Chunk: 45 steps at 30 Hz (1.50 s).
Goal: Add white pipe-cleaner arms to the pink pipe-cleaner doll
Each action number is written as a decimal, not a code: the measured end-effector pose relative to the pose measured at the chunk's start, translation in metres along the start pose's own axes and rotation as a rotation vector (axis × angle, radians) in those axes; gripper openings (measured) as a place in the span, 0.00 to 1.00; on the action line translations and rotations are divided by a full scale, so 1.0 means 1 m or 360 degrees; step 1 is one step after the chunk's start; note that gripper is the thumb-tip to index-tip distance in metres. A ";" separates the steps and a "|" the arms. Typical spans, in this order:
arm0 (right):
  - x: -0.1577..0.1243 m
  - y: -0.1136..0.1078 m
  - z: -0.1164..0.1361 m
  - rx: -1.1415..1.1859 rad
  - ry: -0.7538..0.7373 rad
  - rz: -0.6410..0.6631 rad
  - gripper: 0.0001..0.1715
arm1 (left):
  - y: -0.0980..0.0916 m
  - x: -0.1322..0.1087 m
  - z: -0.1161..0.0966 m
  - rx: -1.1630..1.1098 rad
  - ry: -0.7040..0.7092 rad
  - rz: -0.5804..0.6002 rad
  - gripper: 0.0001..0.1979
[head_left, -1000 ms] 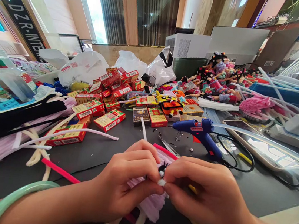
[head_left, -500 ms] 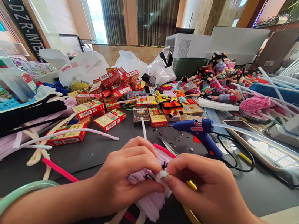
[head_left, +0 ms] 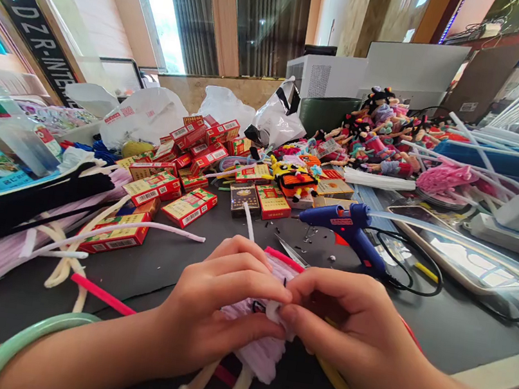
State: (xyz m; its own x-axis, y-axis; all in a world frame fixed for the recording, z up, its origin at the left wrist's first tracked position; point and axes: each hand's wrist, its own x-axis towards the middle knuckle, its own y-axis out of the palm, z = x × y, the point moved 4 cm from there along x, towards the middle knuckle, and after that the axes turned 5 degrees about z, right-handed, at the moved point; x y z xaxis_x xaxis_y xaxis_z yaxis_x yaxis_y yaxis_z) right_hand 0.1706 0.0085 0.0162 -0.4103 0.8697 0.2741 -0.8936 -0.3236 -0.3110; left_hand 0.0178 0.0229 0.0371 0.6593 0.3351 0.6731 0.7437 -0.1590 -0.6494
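Pipe-cleaner doll (head_left: 255, 353) — just one — pinched between left hand (head_left: 216, 308) and right hand (head_left: 350, 335).

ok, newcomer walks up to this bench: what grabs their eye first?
First, the left hand and right hand at bottom centre, pinching a lilac pipe-cleaner figure between them. Behind them sits a heap of red-and-yellow cartons, mid-frame, with a crowd of small colourful dolls at upper right. A blue hot glue gun lies on the dark tabletop just beyond the right hand.
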 end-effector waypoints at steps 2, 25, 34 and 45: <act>0.000 0.001 0.000 0.0055 0.0010 0.0019 0.06 | 0.000 0.000 0.000 0.0002 -0.0002 -0.0008 0.06; 0.000 0.003 0.002 -0.0270 -0.0179 0.0085 0.07 | -0.001 -0.001 -0.002 0.0105 0.0101 -0.0044 0.02; -0.003 0.000 0.005 -0.0364 -0.0269 0.0003 0.08 | 0.002 -0.002 -0.001 0.0076 0.0086 -0.0028 0.07; -0.004 0.001 0.007 -0.0529 -0.0375 -0.0053 0.09 | -0.002 0.002 -0.004 -0.0023 0.0038 0.0027 0.01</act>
State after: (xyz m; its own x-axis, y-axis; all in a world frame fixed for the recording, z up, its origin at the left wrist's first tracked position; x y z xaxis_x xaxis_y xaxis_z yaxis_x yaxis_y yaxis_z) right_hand 0.1702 0.0024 0.0211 -0.4470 0.7562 0.4778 -0.8155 -0.1250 -0.5650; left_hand 0.0181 0.0198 0.0406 0.6740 0.3102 0.6705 0.7340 -0.1780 -0.6554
